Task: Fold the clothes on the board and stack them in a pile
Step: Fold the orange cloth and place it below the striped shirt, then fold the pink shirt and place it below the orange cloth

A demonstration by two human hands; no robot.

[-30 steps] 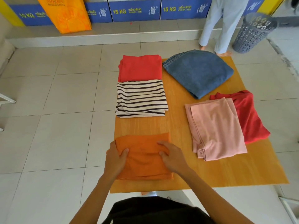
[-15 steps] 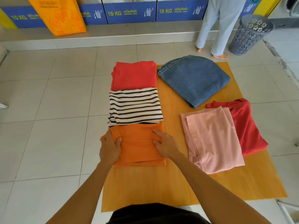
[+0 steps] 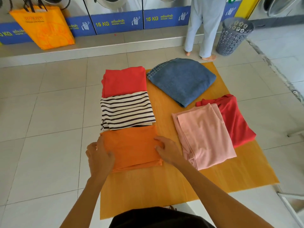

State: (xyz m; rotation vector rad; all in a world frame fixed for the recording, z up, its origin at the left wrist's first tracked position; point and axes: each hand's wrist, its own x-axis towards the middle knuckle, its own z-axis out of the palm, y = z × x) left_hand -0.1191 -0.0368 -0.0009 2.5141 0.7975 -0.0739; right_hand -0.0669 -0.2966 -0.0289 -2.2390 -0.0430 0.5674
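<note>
A folded orange garment [image 3: 133, 147] lies on the wooden board [image 3: 164, 186], its far edge touching a folded striped shirt [image 3: 126, 111]. Beyond that lies a folded light-red garment [image 3: 124, 81]. My left hand [image 3: 99, 156] grips the orange garment's left edge; my right hand [image 3: 167, 149] holds its right edge. On the board's right side lie folded denim [image 3: 182, 79], a pink garment [image 3: 204, 135] and a darker red garment [image 3: 236, 122] partly under the pink one.
Tiled floor surrounds the board. A person in pale trousers [image 3: 204, 27] stands at the back by a grey perforated basket [image 3: 233, 37]. An orange bag [image 3: 44, 27] sits on the ledge before the washing machines. A metal frame [image 3: 294, 206] shows at the right edge.
Both hands have slid the folded orange garment away from me, from the board's near part up against the striped shirt. The camera view has shifted forward.
</note>
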